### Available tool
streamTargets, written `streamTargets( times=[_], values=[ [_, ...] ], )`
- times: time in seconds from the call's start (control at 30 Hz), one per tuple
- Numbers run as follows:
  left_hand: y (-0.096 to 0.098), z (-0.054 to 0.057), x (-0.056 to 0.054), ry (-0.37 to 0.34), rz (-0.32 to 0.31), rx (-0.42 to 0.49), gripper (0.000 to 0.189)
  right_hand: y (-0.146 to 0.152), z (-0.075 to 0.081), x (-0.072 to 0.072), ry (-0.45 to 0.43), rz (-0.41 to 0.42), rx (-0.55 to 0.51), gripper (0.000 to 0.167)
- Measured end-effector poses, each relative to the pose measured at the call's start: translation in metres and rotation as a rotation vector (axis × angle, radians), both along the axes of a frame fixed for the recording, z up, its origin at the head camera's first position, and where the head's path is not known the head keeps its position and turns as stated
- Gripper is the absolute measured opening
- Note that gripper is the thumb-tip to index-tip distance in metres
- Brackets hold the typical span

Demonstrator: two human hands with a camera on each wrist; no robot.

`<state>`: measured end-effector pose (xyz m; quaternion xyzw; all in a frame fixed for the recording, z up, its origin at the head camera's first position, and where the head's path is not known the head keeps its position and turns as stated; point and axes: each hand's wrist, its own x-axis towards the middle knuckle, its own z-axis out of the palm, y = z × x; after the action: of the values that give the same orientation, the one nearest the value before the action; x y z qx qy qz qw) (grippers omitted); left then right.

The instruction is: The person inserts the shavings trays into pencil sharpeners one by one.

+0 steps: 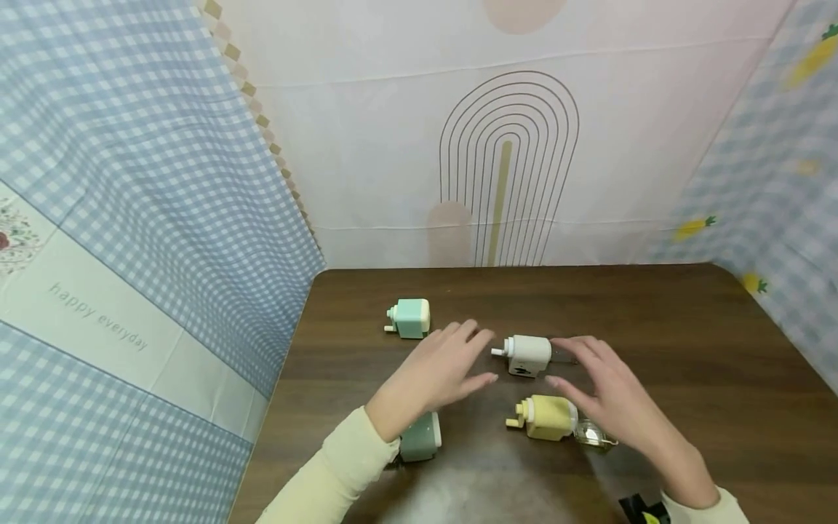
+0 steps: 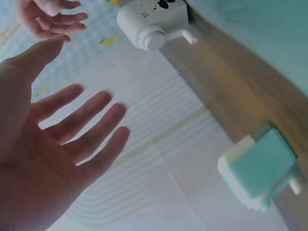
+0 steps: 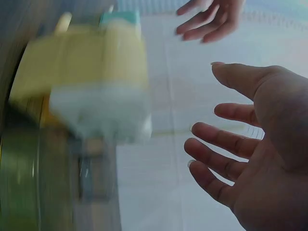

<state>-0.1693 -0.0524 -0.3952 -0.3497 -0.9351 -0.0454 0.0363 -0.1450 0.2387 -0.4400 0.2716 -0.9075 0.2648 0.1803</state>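
Note:
My left hand [image 1: 435, 364] hovers over the table with fingers spread and holds nothing; its empty palm [image 2: 43, 159] shows in the left wrist view. Across from it, my right hand [image 1: 609, 393] is raised with thumb and fingers apart, also holding nothing. Between the hands lies a white crank pencil sharpener [image 1: 529, 354], its crank pointing left. The right fingertips appear close to its right end; contact cannot be told. Below it is a yellow pencil sharpener [image 1: 551, 418] with a clear container [image 1: 592, 434] at its right end. The yellow one is blurred in the right wrist view.
A mint pencil sharpener [image 1: 411, 319] lies farther back, beyond the left hand. A dark green one [image 1: 420, 438] is partly hidden by the left sleeve. Near the right sleeve sits a black and yellow item [image 1: 644, 509]. Cloth hangs behind the brown table [image 1: 687, 320] and at both sides.

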Motion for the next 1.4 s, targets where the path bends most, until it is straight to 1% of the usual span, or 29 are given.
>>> streamTargets(
  times=[0.03,0.1,0.2,0.27,0.37,0.47,0.53,0.67,0.83,0.93,1.0,1.1,1.17,1.23,1.3,1.4],
  values=[
    [0.004,0.001,-0.004,-0.03,-0.012,0.029,0.063,0.007,-0.002,-0.002,-0.012,-0.013,0.004,0.062],
    [0.011,0.002,-0.012,-0.123,-0.033,0.084,0.066,0.018,-0.005,-0.008,-0.035,-0.026,0.018,0.063],
    [0.024,0.004,-0.023,-0.256,-0.065,0.13,0.068,0.03,-0.009,-0.019,-0.073,-0.034,0.039,0.064],
    [0.033,0.006,-0.029,-0.296,-0.077,0.126,0.069,0.035,-0.011,-0.027,-0.114,-0.042,0.059,0.066],
    [0.048,0.01,-0.037,-0.298,-0.083,0.086,0.068,0.04,-0.012,-0.039,-0.202,-0.058,0.097,0.071],
    [0.064,0.011,-0.047,-0.303,-0.056,0.031,0.069,0.047,-0.018,-0.054,-0.279,-0.064,0.139,0.077],
    [0.074,0.008,-0.053,-0.316,-0.039,-0.006,0.068,0.052,-0.024,-0.064,-0.32,-0.053,0.162,0.081],
    [0.089,0.001,-0.066,-0.342,-0.019,-0.043,0.068,0.065,-0.034,-0.079,-0.385,-0.029,0.183,0.083],
    [0.102,-0.009,-0.077,-0.372,0.021,-0.079,0.07,0.075,-0.043,-0.094,-0.444,-0.006,0.203,0.086],
    [0.11,-0.017,-0.081,-0.399,0.038,-0.104,0.075,0.077,-0.048,-0.1,-0.476,0.009,0.22,0.085],
    [0.114,-0.02,-0.082,-0.43,0.045,-0.122,0.08,0.077,-0.051,-0.104,-0.497,0.015,0.227,0.084],
    [0.122,-0.024,-0.083,-0.476,0.058,-0.14,0.084,0.074,-0.055,-0.108,-0.496,0.028,0.23,0.079],
    [0.126,-0.027,-0.082,-0.495,0.066,-0.155,0.086,0.073,-0.058,-0.11,-0.484,0.038,0.228,0.071],
    [0.13,-0.031,-0.082,-0.504,0.079,-0.165,0.087,0.071,-0.06,-0.111,-0.466,0.045,0.225,0.061],
    [0.133,-0.035,-0.082,-0.505,0.09,-0.195,0.085,0.07,-0.061,-0.111,-0.46,0.046,0.219,0.053],
    [0.135,-0.043,-0.081,-0.471,0.105,-0.215,0.079,0.07,-0.062,-0.109,-0.456,0.037,0.202,0.044]
  ],
)
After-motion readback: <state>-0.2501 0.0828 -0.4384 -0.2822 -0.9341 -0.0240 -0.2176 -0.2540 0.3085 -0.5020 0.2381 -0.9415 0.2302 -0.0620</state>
